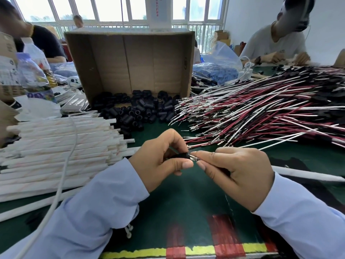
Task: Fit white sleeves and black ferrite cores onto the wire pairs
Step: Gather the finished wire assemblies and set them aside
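The person at the bench has both hands drawn close together over the green mat (186,202). The left hand (160,157) is curled, its thumb and fingers pinching a black ferrite core (182,155) that points toward the other hand. The right hand (237,171) is curled too, thumb and forefinger pressed together on the metal wire ends (194,157), which sit right at the mouth of the core. The rest of that wire is hidden under the right palm. A white sleeve (306,174) runs out to the right from behind the right wrist; I cannot tell whether it sits on the held wire or just lies on the mat.

Just beyond the hands on the right spreads a big pile of red, white and black wires (261,109), their terminals facing the person. Ahead, a heap of loose cores (138,111) spills from a cardboard box (130,60) tipped on its side. On the left lies a stack of white sleeves (56,146), with a white cable (63,174) trailing across it and over the left sleeve cuff. Plastic bottles (35,75) stand at the far left. Another worker (276,43) sits at the back right, beside a blue plastic bag (220,57). Red and yellow tape (186,249) marks the near table edge.
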`<control>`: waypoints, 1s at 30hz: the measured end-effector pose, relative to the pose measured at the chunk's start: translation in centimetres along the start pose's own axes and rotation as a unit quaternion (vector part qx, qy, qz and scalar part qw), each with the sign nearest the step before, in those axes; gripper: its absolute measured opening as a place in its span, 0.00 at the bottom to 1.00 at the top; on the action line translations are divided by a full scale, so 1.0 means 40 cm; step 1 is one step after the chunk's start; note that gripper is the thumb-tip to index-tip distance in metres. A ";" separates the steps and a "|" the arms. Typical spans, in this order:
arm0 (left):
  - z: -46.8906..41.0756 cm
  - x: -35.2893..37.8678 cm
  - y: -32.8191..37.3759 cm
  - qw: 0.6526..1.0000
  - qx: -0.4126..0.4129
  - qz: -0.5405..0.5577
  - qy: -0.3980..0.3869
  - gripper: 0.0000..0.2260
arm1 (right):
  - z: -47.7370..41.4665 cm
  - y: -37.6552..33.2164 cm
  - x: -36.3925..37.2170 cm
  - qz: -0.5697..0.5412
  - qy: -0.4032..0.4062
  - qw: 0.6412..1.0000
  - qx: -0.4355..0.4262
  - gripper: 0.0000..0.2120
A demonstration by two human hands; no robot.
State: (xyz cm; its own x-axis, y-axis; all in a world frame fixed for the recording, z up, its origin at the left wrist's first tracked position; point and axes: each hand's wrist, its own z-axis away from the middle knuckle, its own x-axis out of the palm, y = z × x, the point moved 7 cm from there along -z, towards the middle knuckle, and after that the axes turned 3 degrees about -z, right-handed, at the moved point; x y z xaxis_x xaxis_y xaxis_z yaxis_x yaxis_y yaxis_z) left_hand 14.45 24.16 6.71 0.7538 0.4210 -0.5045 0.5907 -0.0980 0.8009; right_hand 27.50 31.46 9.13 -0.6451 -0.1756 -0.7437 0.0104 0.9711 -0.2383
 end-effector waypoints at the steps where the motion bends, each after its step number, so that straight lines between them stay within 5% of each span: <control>1: 0.001 0.003 0.000 1.000 0.002 -0.007 -0.006 0.10 | 0.001 0.002 0.005 -0.003 -0.010 1.000 0.005 0.15; 15: 0.002 0.016 -0.001 0.995 -0.035 0.064 0.062 0.13 | 0.009 0.040 0.063 -0.042 -0.096 0.984 0.146 0.18; 21: 0.025 0.045 0.019 0.990 -0.037 -0.077 0.113 0.16 | 0.014 0.047 0.113 -0.069 -0.169 0.967 0.177 0.14; 26: 0.033 0.036 0.010 0.994 -0.037 0.088 0.057 0.10 | 0.010 0.073 0.091 -0.116 -0.125 0.965 0.201 0.16; 30: 0.037 0.021 0.015 0.995 -0.024 -0.022 0.093 0.07 | 0.019 0.075 0.104 -0.097 -0.151 0.964 0.198 0.14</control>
State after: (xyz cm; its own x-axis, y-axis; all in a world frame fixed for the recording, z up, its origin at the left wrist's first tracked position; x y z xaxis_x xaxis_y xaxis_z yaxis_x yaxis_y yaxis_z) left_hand 15.84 23.12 6.28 0.6584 0.5842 -0.4745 0.6045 -0.0348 0.7959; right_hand 25.43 33.53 4.84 -0.4137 -0.4439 -0.7949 0.2420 0.7880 -0.5661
